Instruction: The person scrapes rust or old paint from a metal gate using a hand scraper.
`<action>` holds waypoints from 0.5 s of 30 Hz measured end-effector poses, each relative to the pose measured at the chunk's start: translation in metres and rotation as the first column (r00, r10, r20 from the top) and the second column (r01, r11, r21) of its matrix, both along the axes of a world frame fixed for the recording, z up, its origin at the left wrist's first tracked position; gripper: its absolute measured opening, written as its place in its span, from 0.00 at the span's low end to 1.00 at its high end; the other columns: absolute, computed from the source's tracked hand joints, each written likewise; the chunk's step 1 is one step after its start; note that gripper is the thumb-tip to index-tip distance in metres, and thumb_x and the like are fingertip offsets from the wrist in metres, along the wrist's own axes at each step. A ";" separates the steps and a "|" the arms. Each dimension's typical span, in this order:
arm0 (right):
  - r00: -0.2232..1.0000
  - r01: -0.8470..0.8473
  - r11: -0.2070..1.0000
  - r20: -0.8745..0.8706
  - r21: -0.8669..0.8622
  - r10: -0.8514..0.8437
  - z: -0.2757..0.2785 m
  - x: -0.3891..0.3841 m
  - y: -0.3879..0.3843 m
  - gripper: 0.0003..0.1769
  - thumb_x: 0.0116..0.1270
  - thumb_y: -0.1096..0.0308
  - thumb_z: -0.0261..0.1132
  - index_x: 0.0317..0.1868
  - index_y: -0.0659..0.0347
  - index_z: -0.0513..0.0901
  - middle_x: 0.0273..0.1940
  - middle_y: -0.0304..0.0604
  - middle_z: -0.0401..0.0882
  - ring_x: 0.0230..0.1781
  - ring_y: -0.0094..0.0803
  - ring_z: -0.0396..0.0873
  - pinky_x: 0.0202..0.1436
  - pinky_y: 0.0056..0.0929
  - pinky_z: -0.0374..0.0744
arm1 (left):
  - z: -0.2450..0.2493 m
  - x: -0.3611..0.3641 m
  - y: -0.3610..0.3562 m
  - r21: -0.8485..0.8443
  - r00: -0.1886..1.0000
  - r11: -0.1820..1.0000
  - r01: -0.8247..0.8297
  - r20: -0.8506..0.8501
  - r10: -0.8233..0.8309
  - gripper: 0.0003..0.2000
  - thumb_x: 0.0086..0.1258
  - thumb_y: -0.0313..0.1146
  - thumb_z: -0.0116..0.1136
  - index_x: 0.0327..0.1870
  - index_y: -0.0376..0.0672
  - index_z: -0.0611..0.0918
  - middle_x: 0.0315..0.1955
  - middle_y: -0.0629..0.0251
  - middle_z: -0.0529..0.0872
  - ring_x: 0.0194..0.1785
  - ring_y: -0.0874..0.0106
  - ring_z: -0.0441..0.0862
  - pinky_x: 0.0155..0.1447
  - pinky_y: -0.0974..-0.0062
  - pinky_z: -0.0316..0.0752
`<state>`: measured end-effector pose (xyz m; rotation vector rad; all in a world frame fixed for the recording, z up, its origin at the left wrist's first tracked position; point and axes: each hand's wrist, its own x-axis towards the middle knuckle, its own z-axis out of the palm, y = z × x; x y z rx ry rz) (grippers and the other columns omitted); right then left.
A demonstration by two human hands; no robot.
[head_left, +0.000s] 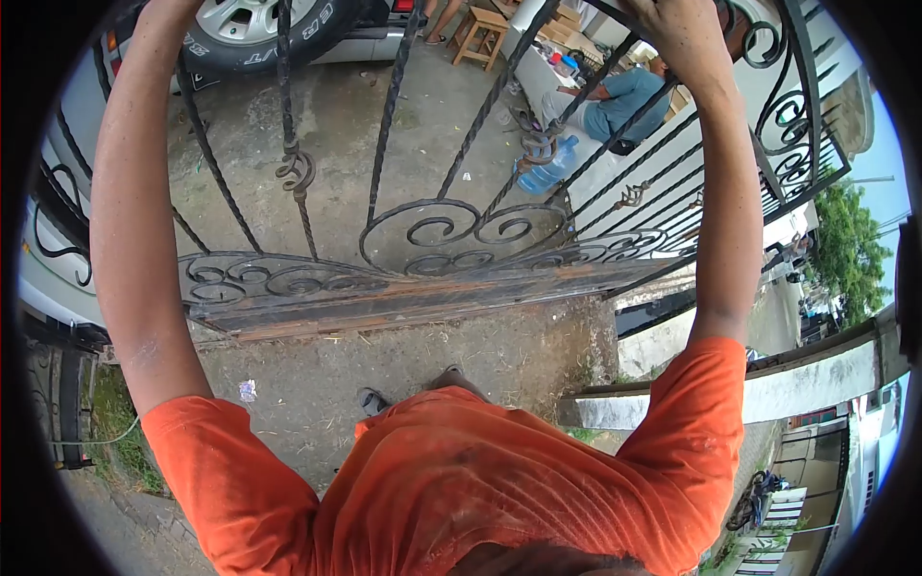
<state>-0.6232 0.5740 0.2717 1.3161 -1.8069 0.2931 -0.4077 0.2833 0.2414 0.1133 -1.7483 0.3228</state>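
A black wrought-iron gate [384, 125] with twisted bars and scrollwork spans the view in front of me. Both my arms are raised toward its upper part. At the top edge, my right hand [672, 24] is partly in frame beside the gate's upper rail; its fingers are mostly cut off, so its grip cannot be made out. My left forearm leaves the frame at the top left, and my left hand is out of sight. Rusty metal plating [384, 305] runs along the gate's lower edge, above my feet.
Beyond the bars are a vehicle's wheel [250, 24], a wooden stool [480, 36], a seated person [629, 108] and a blue water bottle [549, 165]. A white-topped low wall [797, 392] stands at the right. Paper litter [248, 391] lies on the concrete.
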 end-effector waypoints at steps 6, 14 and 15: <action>0.995 -0.003 0.996 -0.095 0.093 0.012 -0.002 -0.036 0.012 0.23 0.76 0.49 0.60 0.41 0.65 0.82 0.30 0.58 0.84 0.30 0.52 0.84 0.36 0.43 0.81 | 0.003 0.018 -0.026 0.062 0.918 0.997 0.050 -0.397 -0.022 0.10 0.71 0.34 0.60 0.38 0.34 0.80 0.20 0.57 0.76 0.25 0.67 0.75 0.33 0.66 0.69; 0.995 0.080 0.995 0.046 0.065 -0.083 0.005 -0.007 -0.002 0.28 0.73 0.50 0.64 0.30 0.71 0.79 0.26 0.61 0.79 0.28 0.53 0.81 0.35 0.44 0.76 | -0.001 0.016 -0.041 -0.221 0.899 0.974 -0.048 -0.435 -0.055 0.08 0.69 0.30 0.61 0.43 0.34 0.82 0.41 0.51 0.85 0.44 0.55 0.83 0.48 0.64 0.76; 0.996 0.037 0.998 0.077 0.052 -0.041 0.006 -0.009 -0.006 0.27 0.73 0.50 0.64 0.30 0.71 0.79 0.26 0.61 0.79 0.27 0.52 0.81 0.34 0.43 0.76 | -0.006 0.018 -0.031 -0.175 0.920 0.978 -0.112 -0.391 0.035 0.08 0.68 0.28 0.61 0.43 0.33 0.82 0.47 0.51 0.84 0.50 0.53 0.82 0.51 0.64 0.76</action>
